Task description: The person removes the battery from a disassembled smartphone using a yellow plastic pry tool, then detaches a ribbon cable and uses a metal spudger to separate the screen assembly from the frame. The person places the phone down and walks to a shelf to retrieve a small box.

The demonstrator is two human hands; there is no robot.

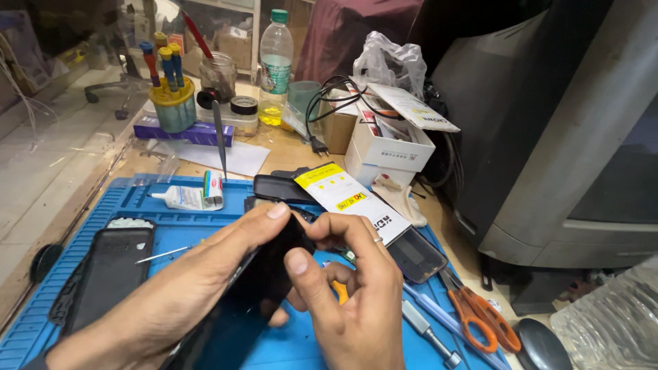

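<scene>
Both my hands hold a black smartphone (257, 291) tilted above a blue work mat (137, 199). My left hand (185, 288) wraps the phone's left edge, with its index fingertip on the top corner. The thumb of my right hand (356, 294) presses on the dark screen near the top while its fingers curl behind the phone. A ring shows on one right finger. A small orange object (340, 291) peeks out under my right hand.
On the mat lie a black phone case (106, 274), a glue tube (188, 197), a thin metal pick (164, 254), a flat white and yellow package (349, 199), another dark phone (418, 255), orange scissors (480, 315) and a screwdriver (432, 336). Behind stand a screwdriver holder (171, 92), tweezers (221, 137), a water bottle (275, 65), white boxes (387, 147) and an old television (569, 137).
</scene>
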